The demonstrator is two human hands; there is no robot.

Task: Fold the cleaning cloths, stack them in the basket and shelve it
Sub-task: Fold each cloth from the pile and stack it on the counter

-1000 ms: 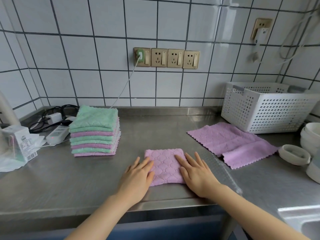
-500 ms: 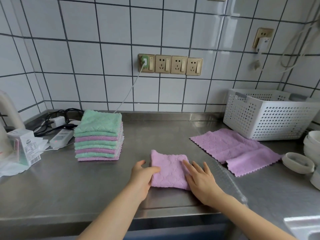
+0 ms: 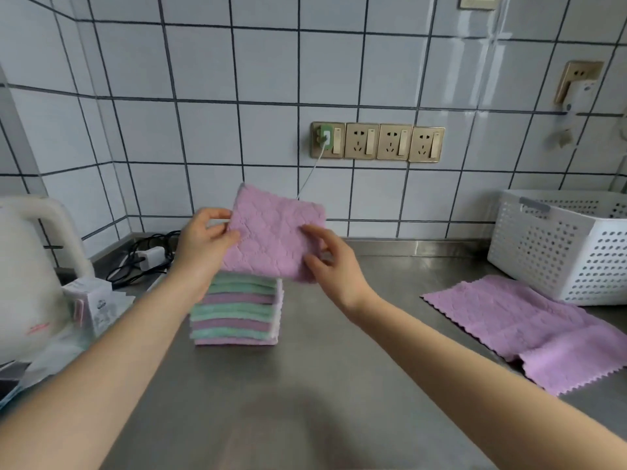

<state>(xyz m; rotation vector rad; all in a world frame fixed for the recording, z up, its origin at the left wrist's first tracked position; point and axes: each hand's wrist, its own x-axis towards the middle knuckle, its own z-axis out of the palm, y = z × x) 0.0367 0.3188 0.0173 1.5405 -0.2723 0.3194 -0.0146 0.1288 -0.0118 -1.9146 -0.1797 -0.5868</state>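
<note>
Pink, the folded cloth (image 3: 271, 234) hangs directly above the stack (image 3: 235, 312) on the tabletop (image 3: 339, 385). Your left hand (image 3: 203, 244) pinches its left edge; your right hand (image 3: 334, 262) grips its right edge. Right of the stack lie an unfolded cloth (image 3: 519, 330) and the basket (image 3: 559, 245).

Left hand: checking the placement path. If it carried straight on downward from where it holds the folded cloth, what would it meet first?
Probably the stack of folded cloths, right beneath the left hand and the pink cloth; depth is uncertain.
</note>
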